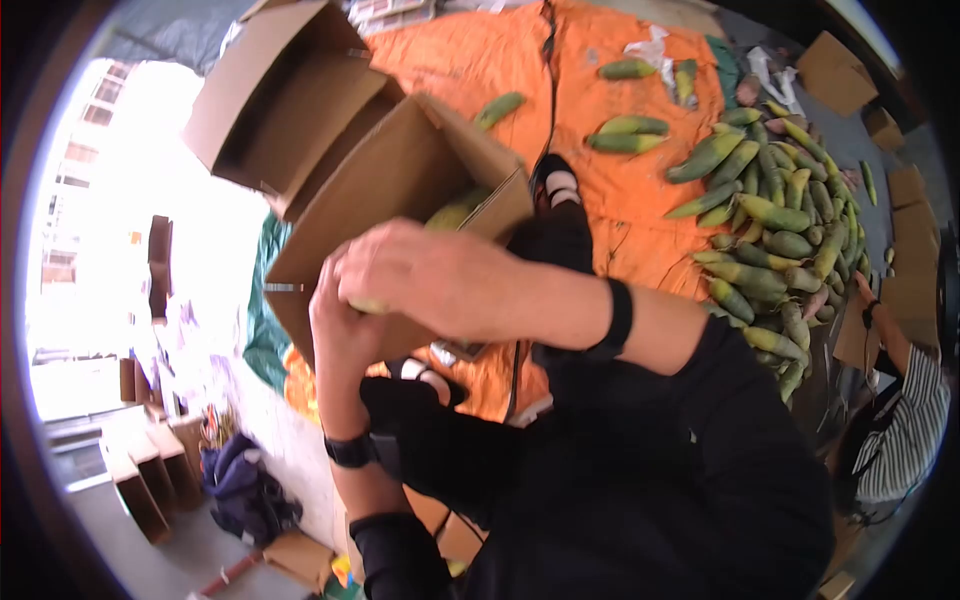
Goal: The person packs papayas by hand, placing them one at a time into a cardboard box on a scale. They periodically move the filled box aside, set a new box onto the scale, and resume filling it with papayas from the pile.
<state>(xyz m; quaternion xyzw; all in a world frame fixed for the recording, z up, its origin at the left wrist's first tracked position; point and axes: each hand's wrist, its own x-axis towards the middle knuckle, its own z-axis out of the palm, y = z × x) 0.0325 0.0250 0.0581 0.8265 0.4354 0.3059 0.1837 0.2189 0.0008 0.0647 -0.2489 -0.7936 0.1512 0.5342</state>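
My left hand [340, 325] and my right hand [430, 280] are closed together in front of an open cardboard box [360, 190]. Between them a small pale-green end of a green radish [368, 305] shows; my fingers and palms hide the rest. My right hand lies over the top, and my left hand supports it from the side. Inside the box a yellow-green radish [455, 212] is partly visible behind my right wrist.
An orange tarp [630, 200] covers the floor, with loose radishes [628, 134] on it. To the right lies a large radish pile [770, 220]. Another open box [290, 100] stands at the upper left. A person in a striped sleeve [905, 430] is at the far right.
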